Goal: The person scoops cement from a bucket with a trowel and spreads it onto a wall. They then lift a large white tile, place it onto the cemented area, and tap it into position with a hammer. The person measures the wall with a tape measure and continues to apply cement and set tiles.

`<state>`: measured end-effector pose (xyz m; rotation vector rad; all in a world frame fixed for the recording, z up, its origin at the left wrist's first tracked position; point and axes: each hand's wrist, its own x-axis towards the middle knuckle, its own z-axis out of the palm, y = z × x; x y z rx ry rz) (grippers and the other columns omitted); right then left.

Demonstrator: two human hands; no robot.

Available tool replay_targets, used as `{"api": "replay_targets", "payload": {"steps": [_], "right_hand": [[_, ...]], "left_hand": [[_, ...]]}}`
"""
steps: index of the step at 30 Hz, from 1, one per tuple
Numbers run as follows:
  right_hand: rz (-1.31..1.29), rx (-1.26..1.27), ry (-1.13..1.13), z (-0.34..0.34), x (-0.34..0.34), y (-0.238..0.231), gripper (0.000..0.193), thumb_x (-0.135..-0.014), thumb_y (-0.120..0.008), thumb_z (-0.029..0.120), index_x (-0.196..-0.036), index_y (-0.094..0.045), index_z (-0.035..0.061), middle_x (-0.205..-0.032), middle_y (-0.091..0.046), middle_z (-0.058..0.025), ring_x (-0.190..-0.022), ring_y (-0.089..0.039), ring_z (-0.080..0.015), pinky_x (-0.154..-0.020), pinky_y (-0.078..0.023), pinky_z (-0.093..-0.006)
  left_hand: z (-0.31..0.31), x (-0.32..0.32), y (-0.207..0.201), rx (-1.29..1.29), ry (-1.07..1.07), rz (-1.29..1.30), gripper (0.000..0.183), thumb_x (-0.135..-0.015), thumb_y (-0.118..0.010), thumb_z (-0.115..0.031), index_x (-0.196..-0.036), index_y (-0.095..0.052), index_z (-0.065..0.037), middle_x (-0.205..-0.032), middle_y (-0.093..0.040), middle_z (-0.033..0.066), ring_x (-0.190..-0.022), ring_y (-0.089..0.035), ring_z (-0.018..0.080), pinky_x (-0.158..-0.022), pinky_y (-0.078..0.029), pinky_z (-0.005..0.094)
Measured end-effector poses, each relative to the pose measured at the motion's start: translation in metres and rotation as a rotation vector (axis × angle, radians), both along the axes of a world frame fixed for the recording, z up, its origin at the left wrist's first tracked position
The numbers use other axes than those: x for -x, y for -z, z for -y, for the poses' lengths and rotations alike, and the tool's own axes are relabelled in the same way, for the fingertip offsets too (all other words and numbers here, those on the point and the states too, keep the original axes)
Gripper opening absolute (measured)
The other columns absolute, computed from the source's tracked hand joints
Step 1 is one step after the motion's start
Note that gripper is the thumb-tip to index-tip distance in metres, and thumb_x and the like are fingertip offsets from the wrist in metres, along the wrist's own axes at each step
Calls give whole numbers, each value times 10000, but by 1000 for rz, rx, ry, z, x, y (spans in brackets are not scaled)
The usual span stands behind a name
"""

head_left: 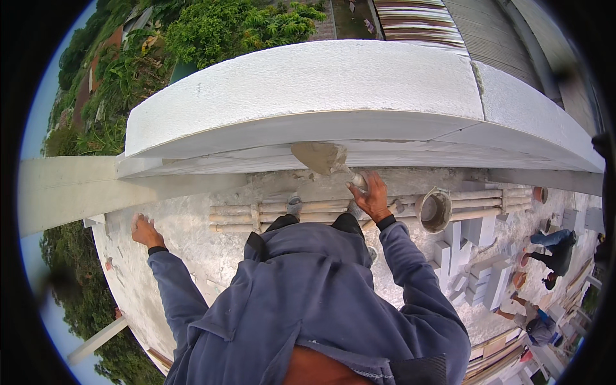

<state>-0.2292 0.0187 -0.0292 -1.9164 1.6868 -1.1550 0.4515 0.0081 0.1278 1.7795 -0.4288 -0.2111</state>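
Note:
My right hand (371,196) is closed around the handle of a trowel (321,157). Grey mortar coats the trowel's broad blade, which lies close against the inner face of a wall of white blocks (308,86); whether it touches cannot be told. Out to the left, away from the wall, my left hand (147,231) hangs over the floor with its fingers curled in and nothing visible in them. A bucket (434,210) with grey residue inside stands to the right of my right hand.
Bamboo poles (301,212) form a platform under my feet, along the wall. Loose white blocks (487,282) are stacked at the right, near two people (552,256) bending down. A concrete beam (70,186) meets the wall's left end. Trees (212,32) and roofs lie beyond the wall.

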Motion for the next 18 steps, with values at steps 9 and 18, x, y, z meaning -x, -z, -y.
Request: {"api": "replay_targets", "payload": {"steps": [9,18], "right_hand": [[-62,52,-13,-7,146,-10,444,-783,-864,223,-1119,-650,25,-1009,-659,-184,-911,-652,-401,-779,-543,-471],[-138,-1,-27,-18,233,-34,452,-787,-860,227,-1128,-644,23,-1011,-656,-181,-894,-654,-397,-748,-544,-458]], "left_hand": [[-39,49,1,-51,-70,-26,416,-893,-608,-118,-1278,-644,36,-1283,-659,194,-1154,-644,370,-942,-532,446],[-83,77,9,-128,-143,-38,345,-869,-619,-120,-1171,-702,26,-1067,-693,119,-922,-653,262,-739,-510,384]]}}
